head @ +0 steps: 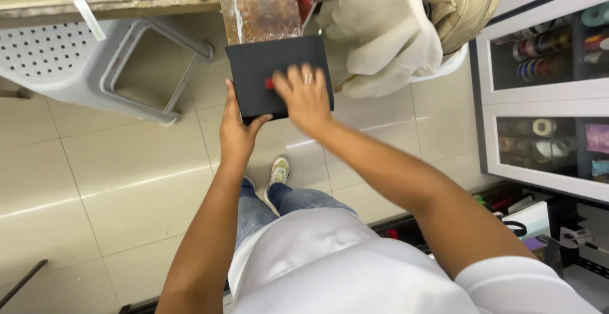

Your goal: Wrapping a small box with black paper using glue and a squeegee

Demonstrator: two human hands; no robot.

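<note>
A crinkled clear plastic package with brownish contents is seen just above the fingers, standing at the table edge. A flat black rectangular box is held beneath the fingers. A white carton is seen well below and right of them.

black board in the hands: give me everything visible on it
The black board is a flat, matte, roughly square sheet, like card or a thin book cover, held level in the air above the tiled floor, just below the table edge. The left hand grips its lower left edge, thumb on top. The right hand lies flat on its face, fingers over a small red piece. The underside is hidden.
</note>
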